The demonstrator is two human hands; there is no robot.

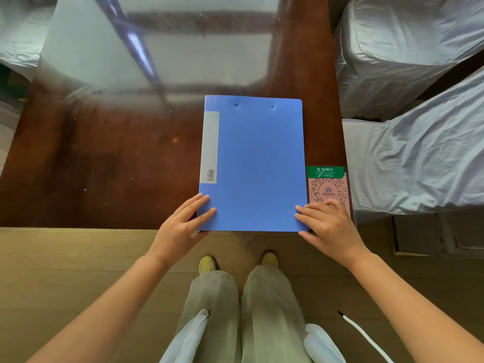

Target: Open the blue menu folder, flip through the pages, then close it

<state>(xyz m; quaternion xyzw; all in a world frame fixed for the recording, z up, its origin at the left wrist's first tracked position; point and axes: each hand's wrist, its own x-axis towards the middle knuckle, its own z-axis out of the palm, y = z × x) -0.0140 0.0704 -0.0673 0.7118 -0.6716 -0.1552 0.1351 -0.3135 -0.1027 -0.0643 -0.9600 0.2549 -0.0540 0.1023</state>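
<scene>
So the flat blue plastic menu folder [258,163] is lying shut on the glossy dark-brown wooden table [104,158], pushed up to the table's near edge and close to its right edge, spine with the grey label strip on the left. Cover is fully down, no pages showing, so by my read nothing of the task is done yet: opening, flipping through and closing are all ahead.

Left hand [183,226] rests with fingers spread flat on the folder's near-left corner, thumb by the near edge, more pinning it down than gripping anything. Right hand [331,226] sits at the near-right corner, fingers loosely curled against the free edge of the cover. Looks like it's about to lift that edge, but honestly I can't tell if any fingertip is already under it.

Just beside the folder on the right there's a small pink QR-code card with a green header [328,186], partly under the right hand. Chairs in silvery-white fabric covers [408,153] stand off the table's right edge.
</scene>
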